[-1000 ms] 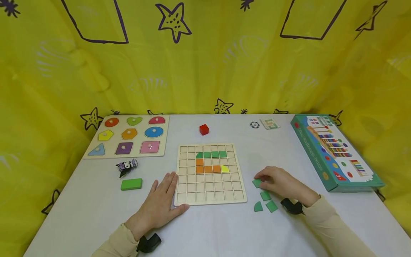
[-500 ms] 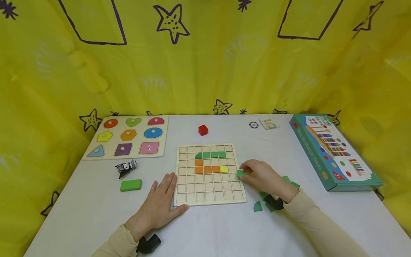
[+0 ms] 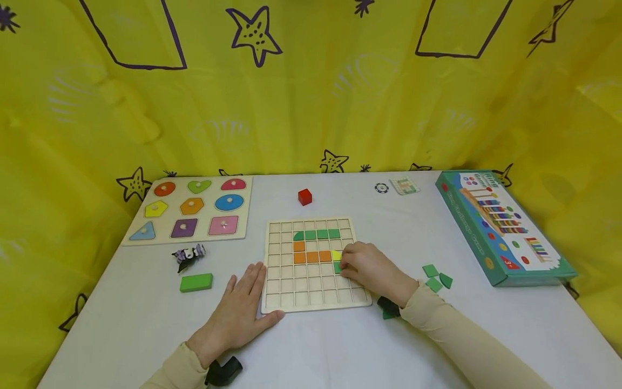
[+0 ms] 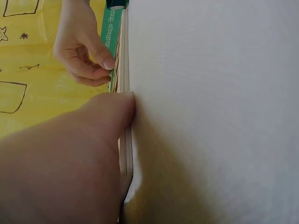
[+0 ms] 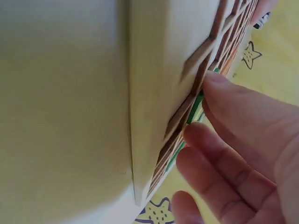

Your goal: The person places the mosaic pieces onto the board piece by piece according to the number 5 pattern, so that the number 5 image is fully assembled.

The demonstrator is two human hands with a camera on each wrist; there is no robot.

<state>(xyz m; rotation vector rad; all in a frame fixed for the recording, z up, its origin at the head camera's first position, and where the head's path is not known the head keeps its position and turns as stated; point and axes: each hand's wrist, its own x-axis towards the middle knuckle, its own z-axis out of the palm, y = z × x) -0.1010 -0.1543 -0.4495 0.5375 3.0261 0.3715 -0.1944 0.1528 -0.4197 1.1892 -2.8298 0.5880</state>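
A wooden grid board (image 3: pixel 286 285) lies mid-table with green, orange and yellow tiles in some of its cells. My left hand (image 3: pixel 236 319) lies flat at its left side, fingers straight along the edge and thumb at the near-left corner. My right hand (image 3: pixel 370 270) is over the board's right part, pinching a green square tile (image 3: pixel 337 267) just below the yellow quarter-round tile (image 3: pixel 336 255). In the right wrist view, that green tile (image 5: pixel 195 108) shows between thumb and index finger, low at the grid's cells. The right hand covers some cells.
Loose green tiles (image 3: pixel 430 270) lie to the right, some hidden under the right wrist. A game box (image 3: pixel 478 237) stands far right. Behind the board are a red cube (image 3: pixel 304 197), a round chip (image 3: pixel 381 188) and a pattern card (image 3: pixel 404 186). At left sit a shape puzzle (image 3: pixel 162 208), figurine (image 3: pixel 188 255) and green block (image 3: pixel 196 282).
My right hand has moved left from the loose green tiles onto the board, carrying one green tile to the cell below the yellow one. The left hand has stayed in place.
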